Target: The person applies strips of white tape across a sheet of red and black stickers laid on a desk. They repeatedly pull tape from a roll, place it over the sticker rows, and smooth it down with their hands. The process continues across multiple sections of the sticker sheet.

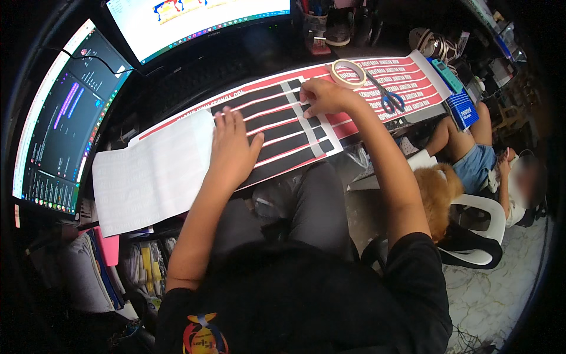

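Note:
My left hand point(232, 150) lies flat with its thumb apart, across the edge of a folded-back white sheet point(150, 181) and a panel of black strips point(274, 126) divided by white lines. My right hand point(329, 97) bends over the panel's far right end, thumb and forefinger apart at the surface; whether it pinches something thin is unclear. A translucent tape band point(309, 132) crosses the strips just left of it. Beyond the right wrist, a roll of masking tape point(352, 85) and blue-handled scissors point(389, 95) rest on a red printed sheet point(411, 84) with white lettering.
Two lit monitors point(66, 128) point(199, 22) stand left and behind. A blue box point(462, 108) and a teal device point(446, 75) sit at the desk's right end. To the right are a seated person point(477, 159), a white plastic chair point(493, 217) and a furry orange-brown animal point(435, 199).

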### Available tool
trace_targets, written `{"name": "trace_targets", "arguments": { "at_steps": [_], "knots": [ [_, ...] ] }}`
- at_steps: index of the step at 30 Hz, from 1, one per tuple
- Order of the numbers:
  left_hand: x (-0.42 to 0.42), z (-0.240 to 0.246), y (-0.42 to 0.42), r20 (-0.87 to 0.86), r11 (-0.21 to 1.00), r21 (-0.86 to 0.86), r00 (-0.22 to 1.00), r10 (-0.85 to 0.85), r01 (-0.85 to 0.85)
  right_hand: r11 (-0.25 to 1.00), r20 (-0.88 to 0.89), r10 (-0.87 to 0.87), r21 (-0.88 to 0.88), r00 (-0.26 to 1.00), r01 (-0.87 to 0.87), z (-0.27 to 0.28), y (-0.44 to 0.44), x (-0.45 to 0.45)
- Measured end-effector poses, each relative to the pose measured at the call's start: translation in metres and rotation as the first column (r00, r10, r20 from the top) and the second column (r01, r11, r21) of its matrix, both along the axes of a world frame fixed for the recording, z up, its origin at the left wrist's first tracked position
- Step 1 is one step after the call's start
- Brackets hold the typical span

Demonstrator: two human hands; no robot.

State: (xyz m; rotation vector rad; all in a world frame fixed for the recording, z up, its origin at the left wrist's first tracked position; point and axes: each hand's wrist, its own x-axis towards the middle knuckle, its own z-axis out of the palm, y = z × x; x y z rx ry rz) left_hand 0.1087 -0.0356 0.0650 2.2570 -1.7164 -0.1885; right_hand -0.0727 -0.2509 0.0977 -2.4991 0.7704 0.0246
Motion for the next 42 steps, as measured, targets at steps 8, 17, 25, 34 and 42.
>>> {"name": "trace_targets", "arguments": {
  "at_steps": [8, 17, 25, 34, 42],
  "knots": [
    [-0.013, -0.016, 0.02, 0.087, 1.0, -0.021, 0.996, 0.002, -0.001, 0.945, -0.091, -0.172, 0.266, 0.981, 0.19, 0.005, 0.002, 0.009],
    [-0.034, -0.021, -0.002, 0.073, 0.999, 0.014, 0.996, -0.053, 0.052, 0.94, 0.076, -0.26, 0.25, 0.962, 0.234, -0.007, -0.004, 0.004],
    [-0.046, -0.016, -0.007, 0.125, 0.997, 0.077, 0.992, -0.026, 0.017, 0.942, 0.075, -0.272, 0.226, 0.959, 0.249, -0.004, 0.0, 0.005],
    [-0.051, -0.024, -0.012, 0.046, 0.988, -0.052, 0.988, -0.145, 0.147, 0.948, 0.052, -0.281, 0.172, 0.958, 0.269, -0.002, 0.002, 0.007],
    [-0.055, -0.027, -0.018, 0.053, 0.987, -0.089, 0.99, -0.128, 0.133, 0.943, 0.089, -0.275, 0.216, 0.957, 0.251, -0.007, -0.002, 0.006]
  ]
}}
